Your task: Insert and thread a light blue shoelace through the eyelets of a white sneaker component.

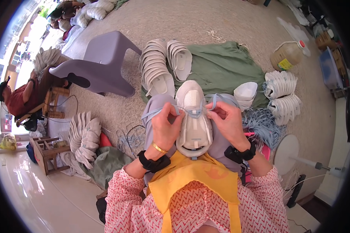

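White shoe (193,116) lies between both hands' grip (pale blue lace (194,112) pinched).

Both forearms come up from the lower edge in red-and-white patterned sleeves and angle inward toward the middle. Each wrist carries a black band; the left wrist also wears a thin gold bangle. The left hand (165,126) is raised with its back to the camera, fingers curled and the thumb and forefinger pinched together. The right hand (230,123) mirrors it just beside, fingertips likewise pinched, knuckles bent.
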`<state>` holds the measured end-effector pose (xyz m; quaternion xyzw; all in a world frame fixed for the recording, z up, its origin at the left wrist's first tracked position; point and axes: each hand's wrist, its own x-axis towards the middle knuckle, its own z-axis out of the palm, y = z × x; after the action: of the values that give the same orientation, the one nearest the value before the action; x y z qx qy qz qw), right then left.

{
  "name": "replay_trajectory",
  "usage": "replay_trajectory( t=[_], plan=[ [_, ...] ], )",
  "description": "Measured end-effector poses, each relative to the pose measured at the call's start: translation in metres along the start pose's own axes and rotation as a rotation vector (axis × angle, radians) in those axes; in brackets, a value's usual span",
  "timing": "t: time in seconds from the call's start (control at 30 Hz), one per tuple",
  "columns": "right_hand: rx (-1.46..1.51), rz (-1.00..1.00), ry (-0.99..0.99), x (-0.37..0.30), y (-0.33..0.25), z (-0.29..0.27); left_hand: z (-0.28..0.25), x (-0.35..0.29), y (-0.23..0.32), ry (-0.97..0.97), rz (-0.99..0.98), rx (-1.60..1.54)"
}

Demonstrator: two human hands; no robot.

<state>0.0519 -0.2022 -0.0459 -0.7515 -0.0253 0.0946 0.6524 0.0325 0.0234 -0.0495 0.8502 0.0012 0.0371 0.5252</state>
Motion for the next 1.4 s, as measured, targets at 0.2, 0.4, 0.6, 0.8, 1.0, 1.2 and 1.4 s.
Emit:
replay_trajectory(
  t=[0.2,0.4,0.6,0.8,1.0,1.2,1.4],
  plan=[
    [0.02,-0.003,-0.019,0.003,0.002,0.001,0.003,0.002,-0.006,0.051,-0.06,-0.143],
    [-0.272,-0.029,0.029,0.005,0.001,0.006,0.005,-0.004,-0.007,0.154,0.03,0.006],
    [-0.279,-0.044,0.034,0.004,-0.008,0.011,0.007,-0.006,0.0,0.155,0.033,-0.026],
    [-0.327,-0.074,0.07,0.005,-0.02,0.015,0.005,-0.004,-0.003,0.164,0.106,0.022],
    [-0.364,-0.189,0.082,0.002,-0.014,0.014,0.007,-0.005,0.004,0.171,0.081,-0.012],
    [-0.45,-0.248,0.041,-0.003,-0.014,0.013,0.007,-0.007,0.006,0.184,0.104,-0.018],
    [-0.492,-0.219,-0.019,-0.011,-0.026,0.014,0.009,-0.009,0.005,0.185,0.141,-0.011]
  ],
)
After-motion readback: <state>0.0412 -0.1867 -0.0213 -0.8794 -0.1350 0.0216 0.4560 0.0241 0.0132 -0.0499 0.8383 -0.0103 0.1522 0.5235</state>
